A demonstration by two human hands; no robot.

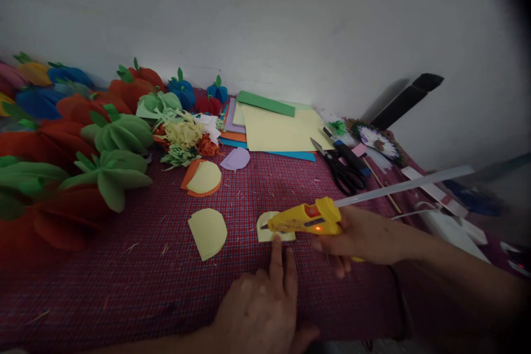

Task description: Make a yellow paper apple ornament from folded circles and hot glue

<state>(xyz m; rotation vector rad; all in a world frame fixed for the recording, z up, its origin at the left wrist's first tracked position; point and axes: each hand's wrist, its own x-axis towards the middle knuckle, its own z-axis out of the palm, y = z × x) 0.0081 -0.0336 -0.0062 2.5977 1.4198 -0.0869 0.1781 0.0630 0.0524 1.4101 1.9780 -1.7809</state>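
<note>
My right hand is closed around a yellow glue gun with a lit orange lamp and a long glue stick poking out behind. Its nozzle points left onto a small folded yellow paper piece on the red checked cloth. My left hand lies on the cloth below it, two fingers stretched out flat and pressing the paper's lower edge. Another folded yellow half-circle lies just to the left.
Paper fruit decorations in red, green and blue crowd the left side. A stack of coloured sheets lies at the back by the wall, with black scissors to its right. Orange and yellow cut-outs and paper scraps lie between.
</note>
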